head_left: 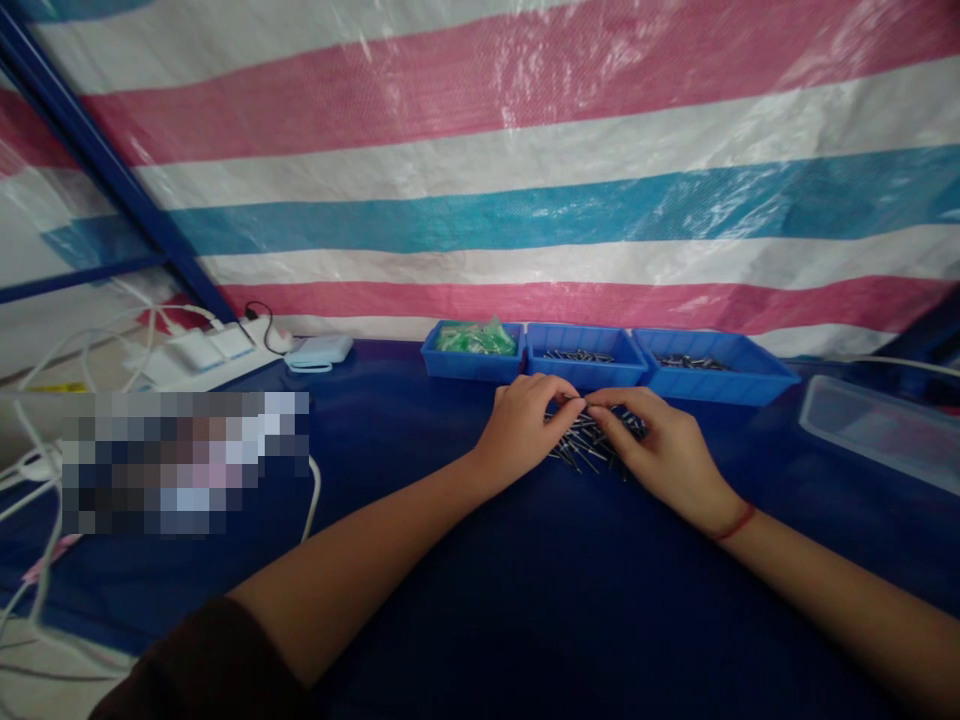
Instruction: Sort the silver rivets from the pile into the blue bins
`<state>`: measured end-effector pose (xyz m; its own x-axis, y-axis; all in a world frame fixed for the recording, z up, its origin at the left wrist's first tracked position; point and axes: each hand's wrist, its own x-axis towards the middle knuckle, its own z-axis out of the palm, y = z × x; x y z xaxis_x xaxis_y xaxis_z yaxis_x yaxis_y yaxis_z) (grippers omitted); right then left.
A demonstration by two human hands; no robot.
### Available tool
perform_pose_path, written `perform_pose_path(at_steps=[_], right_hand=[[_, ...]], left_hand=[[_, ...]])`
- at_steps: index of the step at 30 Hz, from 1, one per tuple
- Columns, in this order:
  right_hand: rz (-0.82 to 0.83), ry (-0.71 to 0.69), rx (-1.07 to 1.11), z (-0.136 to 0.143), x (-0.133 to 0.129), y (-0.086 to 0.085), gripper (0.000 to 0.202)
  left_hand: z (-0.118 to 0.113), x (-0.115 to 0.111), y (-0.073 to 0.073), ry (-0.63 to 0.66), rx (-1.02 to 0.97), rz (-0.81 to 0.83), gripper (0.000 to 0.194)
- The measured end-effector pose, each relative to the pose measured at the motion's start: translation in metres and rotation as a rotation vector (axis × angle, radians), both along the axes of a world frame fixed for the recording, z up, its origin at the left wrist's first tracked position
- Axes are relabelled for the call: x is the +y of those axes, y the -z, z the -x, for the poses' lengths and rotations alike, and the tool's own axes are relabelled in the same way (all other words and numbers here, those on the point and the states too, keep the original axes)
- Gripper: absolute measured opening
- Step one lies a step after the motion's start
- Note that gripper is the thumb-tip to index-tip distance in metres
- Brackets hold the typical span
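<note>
Pins lie on a blue table before striped sheeting.

Metal pieces partly hidden behind fingers, pinched item too small to tell, clear box cropped right

- Showing no readable text, label or brand anywhere in the head view.
- Bearing no legible number or sign on any surface.
</note>
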<state>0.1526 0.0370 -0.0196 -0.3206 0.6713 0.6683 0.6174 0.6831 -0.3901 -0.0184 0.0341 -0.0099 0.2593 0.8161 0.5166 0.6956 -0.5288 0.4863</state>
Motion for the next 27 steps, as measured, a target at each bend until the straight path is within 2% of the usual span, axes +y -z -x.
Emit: perform_pose_path(at_steps=[3,8,18,27], right_hand=[[0.042,0.011,0.034,0.0012,-0.0007,0.0001,0.014],[0.055,-0.021,-0.028,0.0012,0.0008,-0.0010,0.015],[0.020,-0.088,-0.065,0.0036,-0.0031,-0.0052,0.015],[0.018,0.005,0.022,-0.0001,-0.0012,-0.0048,0.010]], left_hand=[[0.0007,0.0026,-0.0005,0.057,-0.103,0.007,0.008],[0.0005,0.0045,0.0003,0.117,-0.207,-0.012,0.007],[-0.0002,0.0049,0.0010,0.131,-0.249,-0.044,0.006],[0.0008,0.0040,0.0004,0.126,-0.227,-0.065,0.005]])
